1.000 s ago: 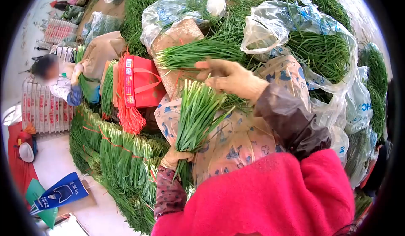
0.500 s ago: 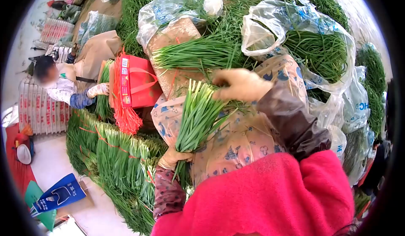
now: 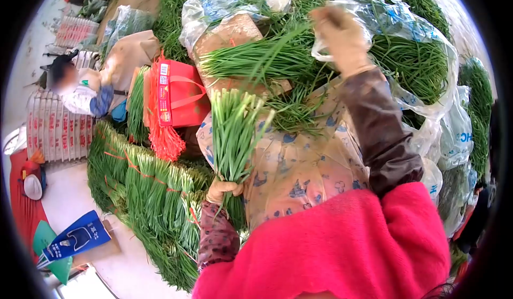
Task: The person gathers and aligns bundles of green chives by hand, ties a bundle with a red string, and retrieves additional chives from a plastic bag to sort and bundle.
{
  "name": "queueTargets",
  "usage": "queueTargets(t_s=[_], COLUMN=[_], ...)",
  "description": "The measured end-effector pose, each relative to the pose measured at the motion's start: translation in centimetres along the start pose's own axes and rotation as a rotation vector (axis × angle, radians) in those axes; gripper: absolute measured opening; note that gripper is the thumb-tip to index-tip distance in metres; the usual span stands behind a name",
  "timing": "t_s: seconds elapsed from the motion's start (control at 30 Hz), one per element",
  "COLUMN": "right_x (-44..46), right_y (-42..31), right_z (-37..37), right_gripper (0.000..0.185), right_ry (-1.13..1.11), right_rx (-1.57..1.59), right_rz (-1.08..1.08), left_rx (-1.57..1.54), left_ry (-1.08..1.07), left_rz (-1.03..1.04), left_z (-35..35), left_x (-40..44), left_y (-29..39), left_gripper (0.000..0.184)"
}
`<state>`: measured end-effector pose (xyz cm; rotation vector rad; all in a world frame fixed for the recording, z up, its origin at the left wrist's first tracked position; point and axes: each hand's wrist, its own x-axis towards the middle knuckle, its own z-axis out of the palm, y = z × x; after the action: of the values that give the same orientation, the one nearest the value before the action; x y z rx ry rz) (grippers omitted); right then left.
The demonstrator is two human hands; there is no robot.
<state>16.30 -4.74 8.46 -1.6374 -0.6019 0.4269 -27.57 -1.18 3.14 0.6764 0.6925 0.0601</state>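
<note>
My left hand point(image 3: 223, 188), in a pale glove, is closed round the lower leafy part of a bunch of garlic chives point(image 3: 235, 131), whose pale cut ends point up and away from me. Raised over the pile at upper right is my gloved right hand point(image 3: 342, 40), blurred. A few loose chive blades point(image 3: 286, 45) trail leftward from its fingertips. Beyond the held bunch, another heap of chives point(image 3: 256, 58) lies on a board point(image 3: 243, 26). Scattered blades point(image 3: 299, 112) rest on the patterned apron point(image 3: 294, 163) over my lap.
A red bag point(image 3: 184, 99) with orange-red ties point(image 3: 165, 141) stands left of the board. Tied chive bundles point(image 3: 144, 192) line the lower left. Clear plastic bags point(image 3: 443, 69) hold greens at right. A co-worker point(image 3: 80, 88) sits at far left beside stacked white-and-red crates point(image 3: 59, 128).
My right hand has moved from beside the held bunch up and to the right, with blades trailing. The bunch is more upright. The co-worker's gloved hand has left the chives by the red bag.
</note>
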Motion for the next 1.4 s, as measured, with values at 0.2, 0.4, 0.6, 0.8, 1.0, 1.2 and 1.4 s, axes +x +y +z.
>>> queueTargets(t_s=[0.2,0.4,0.6,0.8,1.0,1.2,1.4], right_x=[-1.2,-6.5,-9.5,-9.2,-5.2,-4.0,-7.6], right_y=[1.1,1.8,0.6,-1.6,-4.2,-4.1,0.4], right_z=[-1.7,3.9,9.5,4.8,-3.2,0.5,7.1], right_gripper=[0.015,0.062,0.056,0.021,0.023,0.066,0.075], right_ry=[-0.443,-0.843,-0.939,-1.451,-1.529,-0.964,-1.023], right_rx=[-0.893,-0.546,-0.266,-0.354,0.176,0.099,-0.350], right_rz=[-0.359,-0.261,0.193,0.336,0.375,0.052,-0.010], left_rx=[-0.335,-0.273,-0.134,-0.191,-0.195,0.069,0.149], left_ry=[-0.052,-0.008,0.045,0.103,0.034,-0.037,-0.109], left_rz=[0.139,0.130,0.152,0.175,0.163,0.121,-0.011], left_z=[-3.3,-1.5,1.0,0.0,-0.3,1.7,2.0], left_x=[0.2,0.2,0.4,0.4,0.4,1.2,1.4], left_y=[-2.6,-1.8,-0.4,-1.5,-1.3,0.5,1.1], left_gripper=[0.077,0.078,0.072,0.065,0.070,0.067,0.077])
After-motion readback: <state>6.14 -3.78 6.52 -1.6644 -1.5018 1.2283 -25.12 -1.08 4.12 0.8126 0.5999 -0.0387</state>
